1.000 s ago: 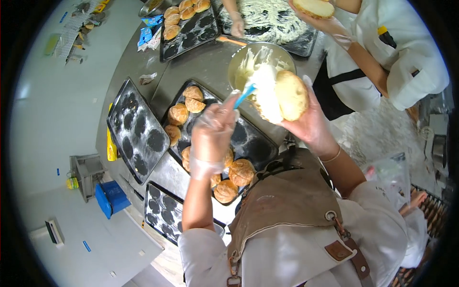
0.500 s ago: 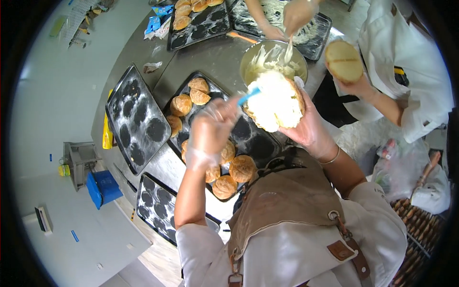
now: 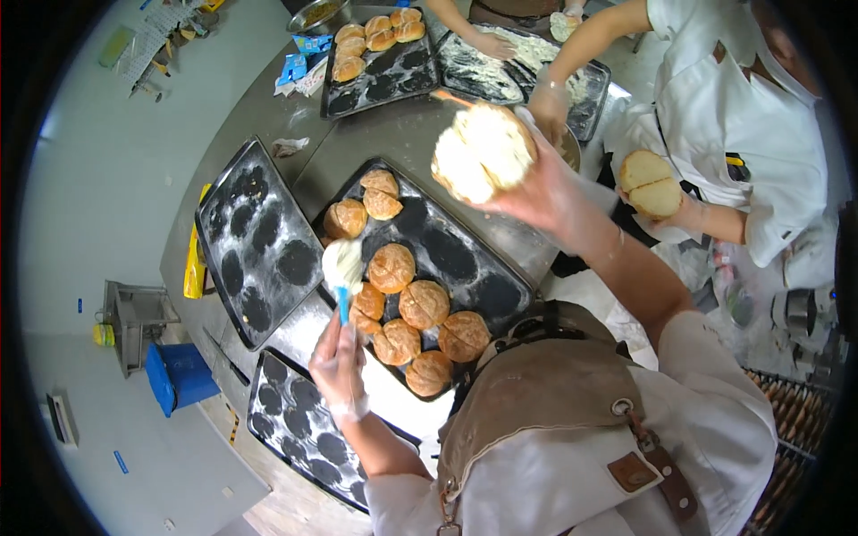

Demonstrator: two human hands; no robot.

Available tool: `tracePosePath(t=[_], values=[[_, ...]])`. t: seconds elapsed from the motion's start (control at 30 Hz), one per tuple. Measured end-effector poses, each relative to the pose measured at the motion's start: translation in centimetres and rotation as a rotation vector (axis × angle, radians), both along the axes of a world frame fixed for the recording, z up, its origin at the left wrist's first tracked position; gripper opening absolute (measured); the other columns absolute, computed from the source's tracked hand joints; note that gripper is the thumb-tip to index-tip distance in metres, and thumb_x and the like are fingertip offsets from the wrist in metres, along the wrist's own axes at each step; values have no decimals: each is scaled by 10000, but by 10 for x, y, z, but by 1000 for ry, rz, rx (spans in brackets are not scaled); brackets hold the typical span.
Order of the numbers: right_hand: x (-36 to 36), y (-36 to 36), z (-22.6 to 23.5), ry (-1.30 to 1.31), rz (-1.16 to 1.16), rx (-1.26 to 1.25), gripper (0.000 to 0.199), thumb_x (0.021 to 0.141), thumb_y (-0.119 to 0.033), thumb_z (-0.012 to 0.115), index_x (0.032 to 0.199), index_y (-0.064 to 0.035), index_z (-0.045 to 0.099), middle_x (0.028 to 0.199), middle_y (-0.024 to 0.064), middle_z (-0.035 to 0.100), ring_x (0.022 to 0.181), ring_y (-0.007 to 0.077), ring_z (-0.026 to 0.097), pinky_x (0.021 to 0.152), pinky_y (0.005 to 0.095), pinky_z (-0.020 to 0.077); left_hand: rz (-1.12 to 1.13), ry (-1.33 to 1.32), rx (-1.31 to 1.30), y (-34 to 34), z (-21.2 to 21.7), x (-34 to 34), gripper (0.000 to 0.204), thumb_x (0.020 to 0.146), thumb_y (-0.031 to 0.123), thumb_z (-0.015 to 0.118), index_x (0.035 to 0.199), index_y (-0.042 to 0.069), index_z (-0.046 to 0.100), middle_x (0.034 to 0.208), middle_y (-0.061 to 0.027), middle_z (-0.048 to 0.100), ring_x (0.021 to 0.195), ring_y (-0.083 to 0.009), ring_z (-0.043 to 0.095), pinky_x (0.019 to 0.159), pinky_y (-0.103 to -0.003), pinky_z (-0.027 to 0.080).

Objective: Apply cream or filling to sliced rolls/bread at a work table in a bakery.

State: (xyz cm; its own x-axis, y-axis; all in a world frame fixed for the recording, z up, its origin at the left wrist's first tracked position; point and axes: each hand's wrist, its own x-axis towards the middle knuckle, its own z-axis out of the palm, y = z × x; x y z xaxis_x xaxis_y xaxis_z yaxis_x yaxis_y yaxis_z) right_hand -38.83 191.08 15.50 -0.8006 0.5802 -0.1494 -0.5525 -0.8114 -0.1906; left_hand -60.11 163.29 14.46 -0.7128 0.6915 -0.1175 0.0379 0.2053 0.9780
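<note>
My gloved left hand (image 3: 338,364) is closed round the blue handle of a spatula (image 3: 343,305). A thick lump of white cream covers the spatula's head, above the near-left buns. Farther right, my gloved right hand (image 3: 556,189) grips a bun (image 3: 485,154) whose upturned face is spread with white cream. Below and between my hands, a dark baking tray (image 3: 451,255) bears several browned buns (image 3: 424,304). The metal mixing bowl (image 3: 572,150) is mostly hidden behind my right hand and a co-worker's arm.
Two floury dark trays (image 3: 259,241) (image 3: 299,420) lie at the left and near left. A far tray (image 3: 380,87) carries more buns. At right, a co-worker holds a split bun (image 3: 651,185); another person's hand rests on a flour-dusted tray (image 3: 483,76). Blue packets (image 3: 295,68) lie at the far edge.
My left hand with the spatula has moved left and nearer, away from the bun. My right hand has carried the bun up and slightly left. A co-worker's arm reaches in beside the bowl.
</note>
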Motion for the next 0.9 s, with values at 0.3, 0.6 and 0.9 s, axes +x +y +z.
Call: tracePosePath(t=[0.3,0.6,0.9], values=[[-150,133,22,5,5,159,575,982,-580,375,1403,-196,456,1455,113,433,1359,328,397,1096,587,325,348,-126,141,-55,-21,-9,491,974,212,591,1370,-53,479,693,25,490,494,-7,354,419,-154,258],[-193,369,-62,-86,-85,100,540,958,-557,472,1319,-163,551,1368,75,554,1289,281,485,1088,557,344,602,-129,14,11,-16,23,461,981,180,564,1389,-8,461,669,25,460,492,-29,334,436,-171,229],[-79,538,-195,-467,-528,709,503,937,-486,533,1330,-172,515,1393,40,523,1291,254,474,1087,489,366,237,827,-191,63,-67,9,405,1005,147,534,1388,28,471,791,25,486,581,-43,332,518,-180,286]])
